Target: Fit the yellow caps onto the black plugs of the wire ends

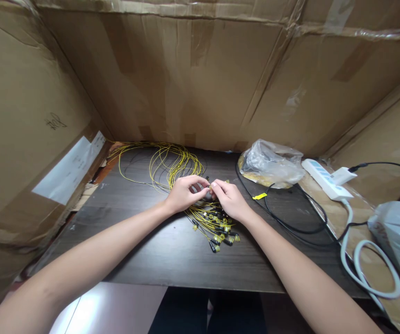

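Fingers first: my left fingertips [205, 186] and right fingertips [215, 185] meet tip to tip, both pinched on one small dark piece among the yellow cables [177, 163]. It is too small for me to say whether it is a connector or a cap. The left hand [186, 193] lies knuckles up and the right hand [230, 199] mirrors it, both curled and bearing down on the bundle, over the middle of the dark table [140, 253]. The cables' long axis runs on a diagonal across the table. The loose loops fan out toward the table's back left corner, and the strands gather under my hands. The black-and-yellow connector ends [220, 230] point toward the table's near edge, a little to the right. Further along the table's right half there is a small yellow tag [259, 196] and a black cord [290, 223] curving past it. A crumpled clear plastic bag [272, 162] sits at the table's back right. Off the table's right end a white power strip [321, 178] lies with its white lead [359, 271] looped, and a second bag [399, 232] is beyond it. Cardboard walls [186, 79] close in the table's back and both sides.
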{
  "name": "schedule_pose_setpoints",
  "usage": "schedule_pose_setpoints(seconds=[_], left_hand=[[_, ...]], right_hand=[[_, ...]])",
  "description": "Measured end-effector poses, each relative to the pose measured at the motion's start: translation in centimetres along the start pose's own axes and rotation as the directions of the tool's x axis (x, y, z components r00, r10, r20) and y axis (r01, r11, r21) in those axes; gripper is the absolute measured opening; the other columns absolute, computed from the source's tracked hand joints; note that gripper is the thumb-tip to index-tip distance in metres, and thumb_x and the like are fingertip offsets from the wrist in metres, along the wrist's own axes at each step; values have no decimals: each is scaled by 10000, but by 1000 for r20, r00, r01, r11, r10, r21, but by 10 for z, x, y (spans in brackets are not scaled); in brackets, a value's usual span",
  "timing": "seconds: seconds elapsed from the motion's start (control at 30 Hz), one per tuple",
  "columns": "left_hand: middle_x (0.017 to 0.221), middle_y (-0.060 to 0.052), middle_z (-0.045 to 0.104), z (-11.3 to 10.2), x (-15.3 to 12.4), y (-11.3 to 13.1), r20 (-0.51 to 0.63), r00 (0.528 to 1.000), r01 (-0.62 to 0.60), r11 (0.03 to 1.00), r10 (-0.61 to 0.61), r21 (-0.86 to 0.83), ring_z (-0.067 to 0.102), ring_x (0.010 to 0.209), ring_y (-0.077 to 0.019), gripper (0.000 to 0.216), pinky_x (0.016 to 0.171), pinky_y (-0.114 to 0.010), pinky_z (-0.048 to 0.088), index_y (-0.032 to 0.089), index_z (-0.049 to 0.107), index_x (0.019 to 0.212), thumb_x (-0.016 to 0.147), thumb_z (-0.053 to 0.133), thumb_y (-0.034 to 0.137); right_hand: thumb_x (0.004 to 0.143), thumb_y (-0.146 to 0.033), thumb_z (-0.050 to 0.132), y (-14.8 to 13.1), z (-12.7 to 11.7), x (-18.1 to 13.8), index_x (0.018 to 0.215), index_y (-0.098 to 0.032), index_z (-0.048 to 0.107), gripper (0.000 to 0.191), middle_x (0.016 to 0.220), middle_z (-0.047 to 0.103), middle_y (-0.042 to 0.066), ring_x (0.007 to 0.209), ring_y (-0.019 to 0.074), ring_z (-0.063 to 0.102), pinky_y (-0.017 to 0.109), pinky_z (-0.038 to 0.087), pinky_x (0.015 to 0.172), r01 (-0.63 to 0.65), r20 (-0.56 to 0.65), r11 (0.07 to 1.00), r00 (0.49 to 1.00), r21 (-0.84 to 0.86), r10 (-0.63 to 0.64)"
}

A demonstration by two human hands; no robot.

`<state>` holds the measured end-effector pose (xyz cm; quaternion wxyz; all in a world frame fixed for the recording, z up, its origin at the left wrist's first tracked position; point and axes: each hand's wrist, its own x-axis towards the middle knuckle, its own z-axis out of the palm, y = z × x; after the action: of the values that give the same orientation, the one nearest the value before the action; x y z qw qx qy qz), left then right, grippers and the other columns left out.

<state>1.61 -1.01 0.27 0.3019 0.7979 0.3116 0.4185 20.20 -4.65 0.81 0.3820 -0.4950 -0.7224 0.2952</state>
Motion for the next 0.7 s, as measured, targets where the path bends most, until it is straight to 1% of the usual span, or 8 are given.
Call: schedule_pose_setpoints(seconds=[0.27, 0.47, 0.53, 0.63, 0.7], left_hand=[[846, -56, 761, -1, 2, -1, 8, 1000, 8, 1000, -8, -18, 655, 628, -106, 166, 566, -189, 530, 150, 772, 948, 871, 681, 265], [820, -53, 755, 0, 1, 0, 2, 1000, 29, 998, -29, -49, 647, 620, -106, 150, 556, -185, 518, 146, 776, 929, 846, 693, 240], [823, -51, 755, 0, 1, 0, -12, 999, 42, 998, -42, -48, 643, 615, -105, 143, 562, -189, 522, 145, 770, 919, 841, 697, 240], [850, -51, 760, 0, 1, 0, -33, 998, 47, 998, -49, -40, 646, 626, -107, 143, 584, -199, 534, 149, 764, 914, 851, 695, 257], [863, -53, 763, 0, 2, 0, -38, 998, 40, 998, -42, -40, 651, 635, -110, 151, 595, -205, 539, 151, 765, 917, 858, 695, 271]], right_hand=[[1019, -456, 391, 0, 1, -1, 724, -200, 536, 417, 678, 594, 6, 645, 154, 556, 279, 399, 648, 7, -9, 1000, 1000, -6, -7], [1020, -412, 384, -1, 1, -1, 737, -194, 549, 393, 699, 604, 12, 667, 155, 564, 281, 405, 663, 13, 2, 1000, 1000, 8, -13], [1007, -389, 405, -1, 1, 0, 775, -193, 567, 344, 722, 609, 12, 682, 157, 557, 282, 404, 671, 17, -27, 1000, 999, 1, -17], [959, -364, 497, -2, -1, 0, 878, -193, 601, 216, 791, 628, 14, 696, 156, 548, 276, 410, 663, 16, -79, 1000, 997, 14, -15], [930, -354, 544, -2, -2, 0, 907, -191, 608, 177, 815, 635, 15, 692, 153, 546, 271, 411, 648, 15, -84, 1000, 996, 26, -13]])
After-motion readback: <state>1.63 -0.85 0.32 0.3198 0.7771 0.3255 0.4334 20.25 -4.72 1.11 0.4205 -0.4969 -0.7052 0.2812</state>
